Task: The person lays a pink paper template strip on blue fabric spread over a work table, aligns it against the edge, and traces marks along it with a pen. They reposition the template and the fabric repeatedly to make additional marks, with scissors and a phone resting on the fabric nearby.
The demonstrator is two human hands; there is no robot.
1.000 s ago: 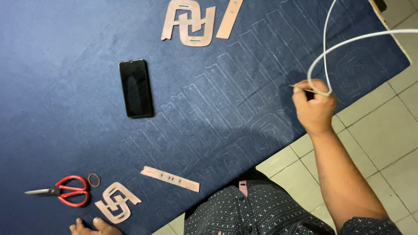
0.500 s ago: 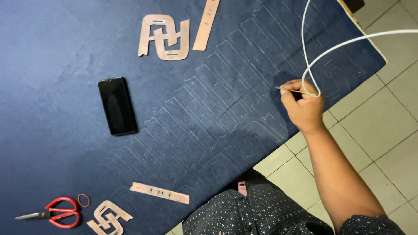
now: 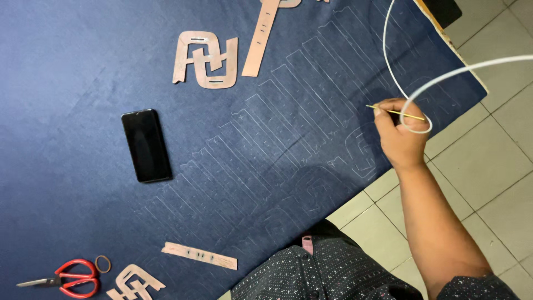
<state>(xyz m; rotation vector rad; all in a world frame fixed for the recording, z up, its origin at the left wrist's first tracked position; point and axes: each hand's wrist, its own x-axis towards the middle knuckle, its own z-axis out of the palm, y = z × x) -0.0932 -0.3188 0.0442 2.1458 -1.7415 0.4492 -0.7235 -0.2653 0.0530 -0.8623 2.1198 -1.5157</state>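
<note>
right hand pinches a thin yellow stick at the cloth's far edge

the blue cloth (image 3: pixel 83 66) covers nearly the whole view, chalked with rows of long outlines, and ends in a slanted edge over the pale floor tiles (image 3: pixel 488 183). the person's dotted dark garment (image 3: pixel 316 275) shows at the bottom. on the cloth lie a large pink template (image 3: pixel 205 60) and a long pink strip (image 3: pixel 261 39) near the top, a black phone (image 3: pixel 146 145) left of centre, and, low at the left, red scissors (image 3: pixel 69 278), a rubber band (image 3: pixel 102 263), a short pink strip (image 3: pixel 199 255) and a smaller template (image 3: pixel 133 283).

the right hand (image 3: pixel 402 133) sits at the cloth's right edge — fingers closed on a thin yellow stick (image 3: pixel 397 113). the stick's long axis runs almost level, tipping slightly down to the right, its left end poking just past the fingertips toward the chalk lines, its right end crossing a loop of white cord (image 3: pixel 413 94). the cord rises from the hand toward the top of the view and off to the right.

the left hand is out of view, so the right is the only hand near the stick.
</note>
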